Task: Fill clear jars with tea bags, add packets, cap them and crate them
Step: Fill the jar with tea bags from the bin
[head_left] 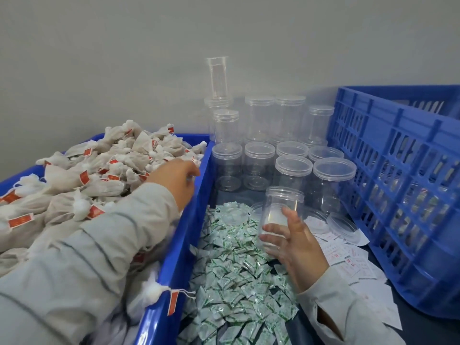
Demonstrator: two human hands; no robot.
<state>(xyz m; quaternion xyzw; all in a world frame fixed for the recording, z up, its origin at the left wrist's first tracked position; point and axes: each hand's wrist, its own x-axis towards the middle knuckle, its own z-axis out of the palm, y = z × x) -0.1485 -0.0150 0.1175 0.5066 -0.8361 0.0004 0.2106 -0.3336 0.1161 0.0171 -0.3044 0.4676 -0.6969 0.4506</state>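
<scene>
Leftmost, my left hand [178, 178] reaches over the tea bags [99, 170] heaped in the blue bin [171, 270], fingers curled; whether it holds one, I cannot tell. Rightward, my right hand [296, 242] grips an uncapped clear jar [281, 215] above the green packets [239, 277].

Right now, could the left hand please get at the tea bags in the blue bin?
Probably yes: the left hand already rests on the heaped tea bags in the open blue bin, with nothing covering them.
</scene>
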